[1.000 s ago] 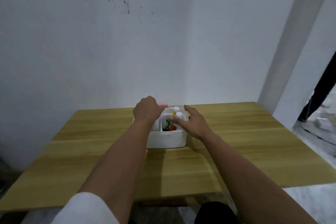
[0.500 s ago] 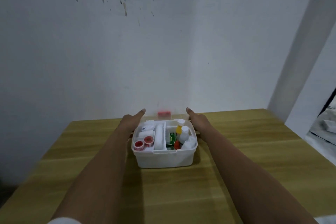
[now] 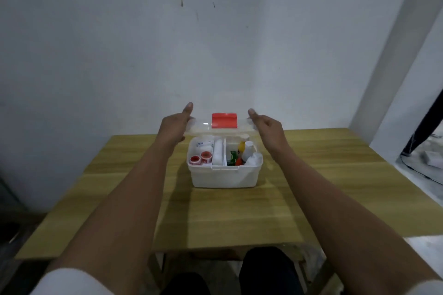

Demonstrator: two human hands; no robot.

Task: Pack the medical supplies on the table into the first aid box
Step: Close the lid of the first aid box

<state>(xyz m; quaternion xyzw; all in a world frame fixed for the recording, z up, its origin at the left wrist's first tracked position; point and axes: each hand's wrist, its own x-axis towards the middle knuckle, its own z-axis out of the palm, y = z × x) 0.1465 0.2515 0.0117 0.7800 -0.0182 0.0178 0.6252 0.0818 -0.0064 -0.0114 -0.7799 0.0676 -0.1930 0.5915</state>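
A white first aid box (image 3: 224, 177) stands on the wooden table (image 3: 311, 189), its top uncovered. Inside are red tape rolls (image 3: 201, 158), a white bandage roll (image 3: 217, 155) and small bottles (image 3: 248, 151). Its clear lid (image 3: 203, 127) with a red handle (image 3: 224, 120) is raised at a tilt above the box's back edge. My left hand (image 3: 173, 126) grips the lid's left end. My right hand (image 3: 266, 126) grips the lid's right end, thumb up.
A white wall rises right behind the table. A pillar (image 3: 393, 60) stands at the right, with floor clutter (image 3: 431, 160) beyond the table's right edge. My knees (image 3: 263, 268) are under the near edge.
Both hands left the box's inside, went to its back corners and lifted the lid up from behind the box.
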